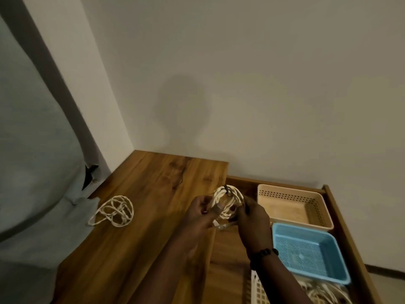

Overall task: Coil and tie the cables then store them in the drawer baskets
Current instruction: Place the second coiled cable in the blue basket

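head view: both hands hold a coiled white cable (228, 202) above the open drawer's (341, 218) edge; the left hand (200, 216) pinches its left side, the right hand (252, 218) grips its right side; a dark tie (226, 190) crosses the top; a loose white cable (116, 211) lies on the wooden top (153, 183); a beige basket (293, 207), a blue basket (306, 253) and a white basket (260, 290) holding cables sit in the drawer

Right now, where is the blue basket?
In the head view, lower right: the blue basket sits in the open drawer, between the beige basket and white basket.
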